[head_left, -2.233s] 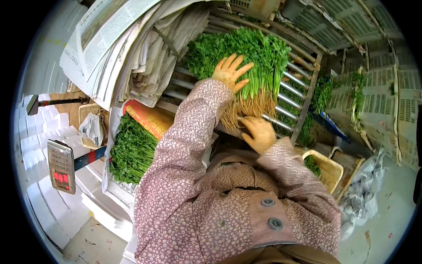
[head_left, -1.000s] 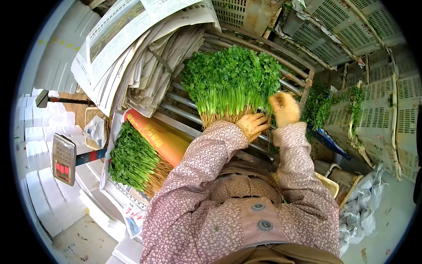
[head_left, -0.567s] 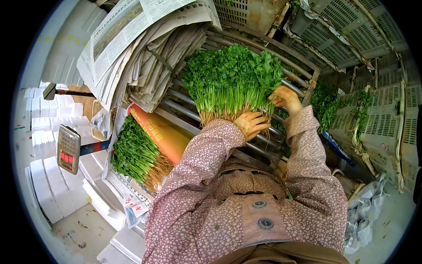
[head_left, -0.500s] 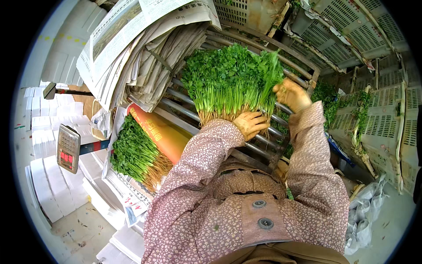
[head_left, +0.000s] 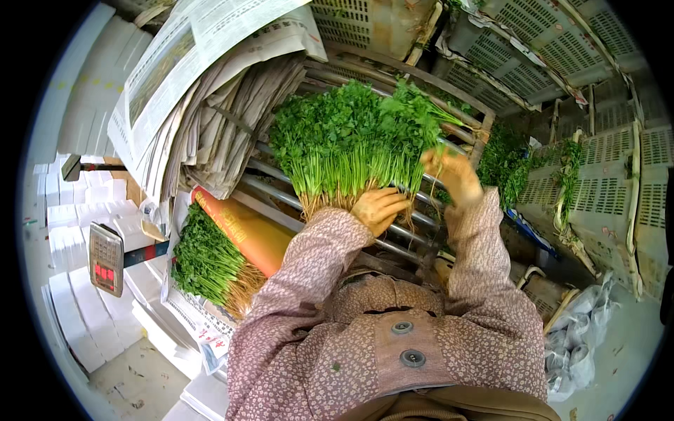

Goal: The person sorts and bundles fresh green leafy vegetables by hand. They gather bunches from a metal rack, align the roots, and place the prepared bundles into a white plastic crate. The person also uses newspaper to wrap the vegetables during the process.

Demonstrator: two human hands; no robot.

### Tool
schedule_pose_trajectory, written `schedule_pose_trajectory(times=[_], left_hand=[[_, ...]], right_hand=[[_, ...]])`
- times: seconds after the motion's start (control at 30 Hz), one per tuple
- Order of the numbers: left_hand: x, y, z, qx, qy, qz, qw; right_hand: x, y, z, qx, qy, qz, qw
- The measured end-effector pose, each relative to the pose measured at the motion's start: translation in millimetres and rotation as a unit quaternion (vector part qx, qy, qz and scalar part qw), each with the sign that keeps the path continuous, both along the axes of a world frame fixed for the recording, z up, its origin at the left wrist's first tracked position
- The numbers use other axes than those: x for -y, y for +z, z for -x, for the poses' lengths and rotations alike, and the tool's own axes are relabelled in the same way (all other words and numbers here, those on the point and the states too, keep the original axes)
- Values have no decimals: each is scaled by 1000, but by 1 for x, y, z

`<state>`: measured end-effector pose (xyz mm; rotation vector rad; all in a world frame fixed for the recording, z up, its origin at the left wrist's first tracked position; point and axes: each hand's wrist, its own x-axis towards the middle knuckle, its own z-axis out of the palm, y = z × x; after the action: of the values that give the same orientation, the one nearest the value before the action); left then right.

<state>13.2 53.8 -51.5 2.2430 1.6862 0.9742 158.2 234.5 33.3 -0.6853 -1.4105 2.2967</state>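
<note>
A thick row of leafy greens (head_left: 344, 133), thin-stemmed with pale roots, lies on metal bars, leaves away from me. My left hand (head_left: 381, 209) presses across the root ends at the near edge, its fingers close together around them. By the right end of the row is my right hand (head_left: 453, 172), fingers curled in and a little blurred. A thin strand hangs near its fingertips; what it pinches is too small to make out. One loose sprig (head_left: 446, 116) rests crosswise at the far right of the row, its roots pointing right.
Left of the bars, a second bunch of greens (head_left: 207, 249) lies beside an orange-red printed sheet (head_left: 246, 228). Stacked newspapers (head_left: 239, 112) rise at the back left. A scale display (head_left: 107, 259) stands far left. Plastic crates (head_left: 597, 182) line the right, with grey bags (head_left: 579, 337) below.
My right hand has come down and left along the right end of the row. A sprig now lies crosswise there. My left hand stays at the roots; the whole view has shifted slightly.
</note>
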Motion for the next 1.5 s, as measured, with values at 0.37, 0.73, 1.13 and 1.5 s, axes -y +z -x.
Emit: schedule_pose_trajectory(times=[0.37, 0.73, 1.13, 1.5], left_hand=[[-28, 91, 6, 182, 133, 136, 965], [-60, -27, -49, 3, -29, 74, 997], [-66, 70, -16, 218, 230, 166, 934], [-141, 29, 32, 159, 117, 469, 861]], right_hand=[[-37, -17, -105, -358, -128, 156, 912], [-113, -49, 20, 537, -14, -596, 597], [8, -33, -17, 461, -115, -505, 720], [57, -43, -58, 513, -52, -351, 781]])
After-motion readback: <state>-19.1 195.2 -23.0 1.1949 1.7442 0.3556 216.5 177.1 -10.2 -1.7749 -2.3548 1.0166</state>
